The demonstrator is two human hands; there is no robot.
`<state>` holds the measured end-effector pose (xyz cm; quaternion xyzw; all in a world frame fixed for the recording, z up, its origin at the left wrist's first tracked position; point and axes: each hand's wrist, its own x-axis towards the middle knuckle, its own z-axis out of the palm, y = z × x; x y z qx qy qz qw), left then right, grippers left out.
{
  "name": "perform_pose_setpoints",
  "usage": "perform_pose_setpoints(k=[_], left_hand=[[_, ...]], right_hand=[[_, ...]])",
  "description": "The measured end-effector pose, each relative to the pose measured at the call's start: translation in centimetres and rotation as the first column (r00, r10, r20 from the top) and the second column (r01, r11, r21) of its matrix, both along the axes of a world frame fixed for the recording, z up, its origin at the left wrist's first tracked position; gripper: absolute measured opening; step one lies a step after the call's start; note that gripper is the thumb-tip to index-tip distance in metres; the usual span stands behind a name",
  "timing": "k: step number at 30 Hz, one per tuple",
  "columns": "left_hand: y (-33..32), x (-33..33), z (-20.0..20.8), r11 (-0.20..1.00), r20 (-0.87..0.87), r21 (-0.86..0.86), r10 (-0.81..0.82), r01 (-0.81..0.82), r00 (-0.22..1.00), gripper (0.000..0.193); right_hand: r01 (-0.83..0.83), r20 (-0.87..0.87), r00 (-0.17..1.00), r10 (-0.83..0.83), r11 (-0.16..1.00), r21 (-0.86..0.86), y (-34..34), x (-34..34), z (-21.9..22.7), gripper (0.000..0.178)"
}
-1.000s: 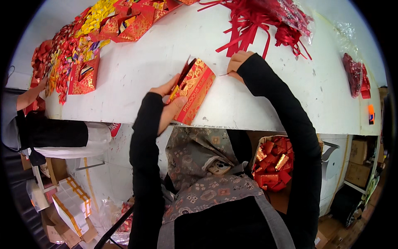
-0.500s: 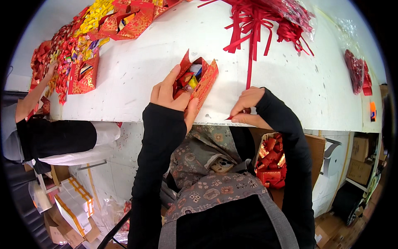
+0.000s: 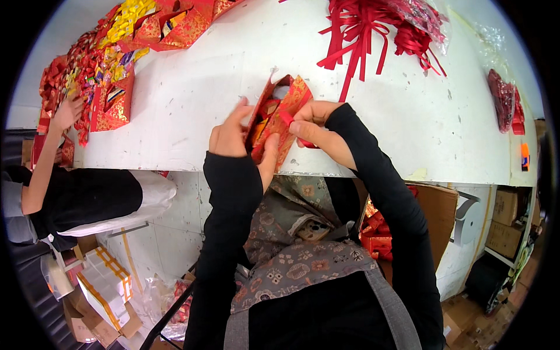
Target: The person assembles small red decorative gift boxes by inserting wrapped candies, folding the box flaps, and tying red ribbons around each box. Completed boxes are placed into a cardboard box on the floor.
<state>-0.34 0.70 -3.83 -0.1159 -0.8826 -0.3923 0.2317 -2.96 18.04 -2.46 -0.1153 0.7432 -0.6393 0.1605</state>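
A red and gold paper box (image 3: 296, 100) stands at the table's near edge, its top partly open on wrapped sweets. My left hand (image 3: 231, 137) grips it from the left, with the thumb on its near side. At the box's right side, my right hand (image 3: 321, 125) pinches a red ribbon (image 3: 287, 118) between thumb and fingers, its short end against the box wall. The rest of this ribbon is mostly hidden by the hand.
More red ribbons (image 3: 364, 41) lie bunched at the far side. Sweets (image 3: 121, 26) and open red boxes (image 3: 189, 29) fill the far left, where a co-worker's hand (image 3: 69, 112) reaches in. Below the table, a cardboard box (image 3: 431, 213) holds red boxes.
My right hand has drawn the ribbon away from the bunch and brought it up and left to the box. The box has tilted slightly in my left hand.
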Motion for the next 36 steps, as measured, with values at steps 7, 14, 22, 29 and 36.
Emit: perform_pose_setpoints(k=[7,14,22,29,36], left_hand=[[-2.0,0.3,-0.9,0.971,-0.07,-0.146,-0.202,0.191,0.977,0.057],[-1.3,0.1,2.4,0.81,0.157,-0.554,-0.124,0.191,0.98,0.065],[-1.3,0.4,2.4,0.799,0.102,-0.556,-0.21,0.231,0.972,0.05],[-2.0,0.6,2.3,0.849,0.046,-0.468,-0.255,0.247,0.966,0.054],[-2.8,0.6,0.5,0.911,0.046,-0.267,-0.314,0.314,0.948,0.043]], right_hand=[[0.177,-0.803,0.593,0.057,0.964,0.198,1.0,-0.9,-0.9,0.012],[0.005,-0.707,0.704,0.06,0.996,0.09,1.2,-0.1,-1.7,0.011],[0.015,-0.691,0.722,0.028,0.998,0.055,1.0,0.6,-1.9,0.01],[0.017,-0.622,0.783,-0.019,1.0,-0.009,0.5,0.9,-2.3,0.008],[0.024,-0.599,0.8,-0.029,1.0,-0.016,0.2,0.9,-2.1,0.007]])
